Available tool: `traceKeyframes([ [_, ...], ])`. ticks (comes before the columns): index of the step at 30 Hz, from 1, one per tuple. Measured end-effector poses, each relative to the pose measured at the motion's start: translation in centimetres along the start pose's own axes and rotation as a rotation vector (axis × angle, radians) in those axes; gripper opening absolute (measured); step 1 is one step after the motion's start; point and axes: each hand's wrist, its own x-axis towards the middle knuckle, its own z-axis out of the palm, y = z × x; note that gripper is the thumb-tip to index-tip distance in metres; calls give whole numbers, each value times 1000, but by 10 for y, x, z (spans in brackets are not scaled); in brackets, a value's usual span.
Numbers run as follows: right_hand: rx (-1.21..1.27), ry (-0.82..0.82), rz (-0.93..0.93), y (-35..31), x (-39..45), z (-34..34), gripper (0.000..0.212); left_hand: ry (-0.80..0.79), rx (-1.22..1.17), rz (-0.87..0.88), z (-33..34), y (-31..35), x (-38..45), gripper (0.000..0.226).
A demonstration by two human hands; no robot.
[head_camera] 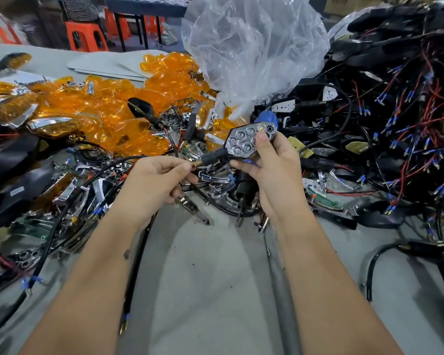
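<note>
Bare forearms reach up from six o'clock over the grey table [205, 278] to the middle of the view, where the lamp [244, 139] is held above the clutter. The right hand [274, 172] has its fingers curled round the lamp's black body, thumb pressed on the shiny studded face. The left hand [162, 180] pinches the brass tip [196, 163] of the lamp's black stalk between thumb and forefinger. The step looks like work on that threaded end, so the right hand should brace the body steady while the left turns straight along the stalk's line, never tilted. Orange lenses [108, 111] are heaped at ten o'clock, a plastic bag [251, 47] at twelve, tangled wires [395, 124] at two.
</note>
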Motion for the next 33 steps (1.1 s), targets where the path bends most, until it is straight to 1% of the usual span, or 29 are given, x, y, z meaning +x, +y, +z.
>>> traceKeyframes([
  [5, 53, -25, -9, 1, -1, 0, 16, 122, 109, 107, 3, -5, 2, 25],
  [9, 55, -33, 2, -1, -2, 0, 17, 116, 114, 131, 6, -4, -1, 28],
  [11, 59, -33, 21, -3, -2, -2, 16, 122, 130, 163, 7, -4, -2, 20],
  [13, 55, -37, 31, -4, -2, -3, 15, 121, 97, 182, 7, -4, -1, 9],
  [17, 2, -33, 16, -3, -2, -3, 18, 73, 91, 211, 9, -4, -3, 20],
  [20, -14, -8, 0, 0, -2, -1, 15, 71, 103, 211, 15, -6, -4, 17],
  [23, 7, 8, 7, 3, -2, 0, 12, 144, 41, 198, 18, -6, -2, 8],
  [24, 8, 15, 13, 4, -2, 1, 13, 147, 4, 180, 16, -6, -2, 8],
  [26, 26, 37, 20, 4, -2, 1, 13, 102, -46, 119, 12, -6, -1, 12],
  [28, 63, 60, 17, 4, -1, 1, 13, 65, 21, 83, 7, -7, 1, 13],
  [31, 58, 64, -3, 5, 0, 0, 11, 95, 141, 122, 5, -9, 2, 21],
  [33, 13, 44, -25, 7, -1, 0, 18, 117, 164, 153, 8, -7, 1, 22],
])
